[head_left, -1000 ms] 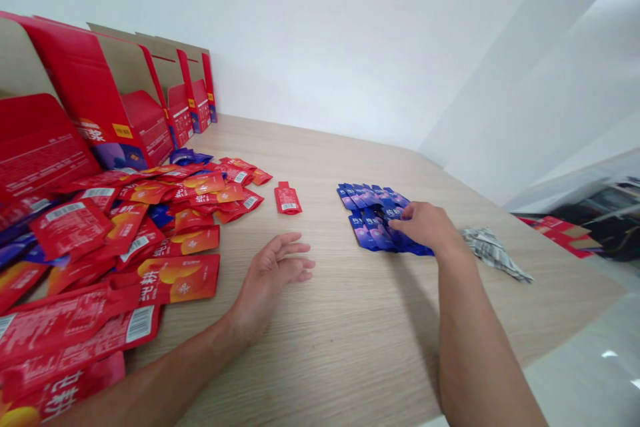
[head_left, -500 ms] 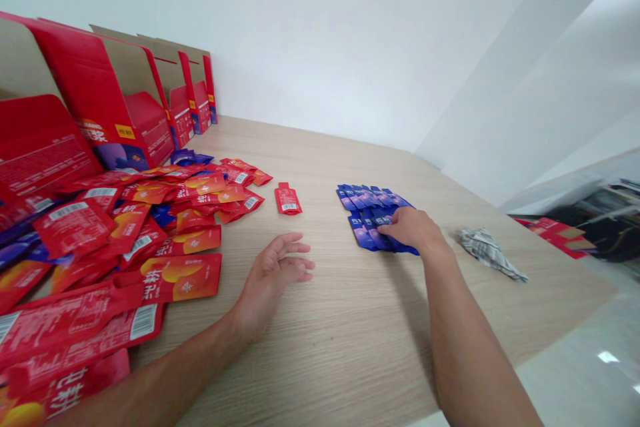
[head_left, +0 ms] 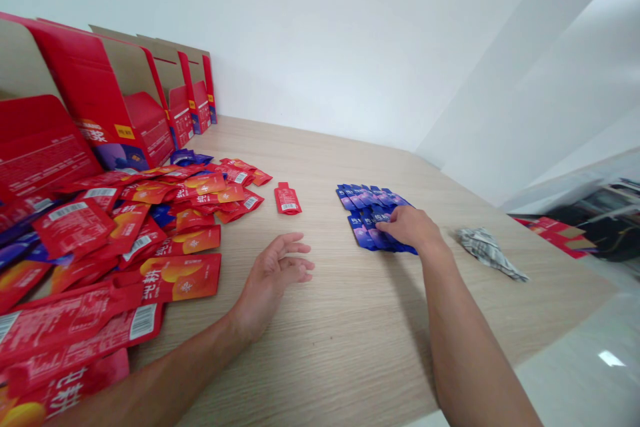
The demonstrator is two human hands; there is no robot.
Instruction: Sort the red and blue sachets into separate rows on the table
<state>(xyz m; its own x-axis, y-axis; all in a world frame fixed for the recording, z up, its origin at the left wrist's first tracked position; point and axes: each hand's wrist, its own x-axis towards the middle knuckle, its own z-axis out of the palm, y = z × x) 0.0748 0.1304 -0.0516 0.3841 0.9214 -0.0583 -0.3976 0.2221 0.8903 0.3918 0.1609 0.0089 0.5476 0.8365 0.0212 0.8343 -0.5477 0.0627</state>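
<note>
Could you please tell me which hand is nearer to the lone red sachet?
Left. The left hand is on the near side of the lone red sachet, apart from it; the right hand is farther right, touching the blue sachets.

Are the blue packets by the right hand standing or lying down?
Lying down: the blue packets overlap in two rows on the table, printed fronts up. The right hand touches some.

Right fingers shifted left, blue sachet beneath slid left too
</note>
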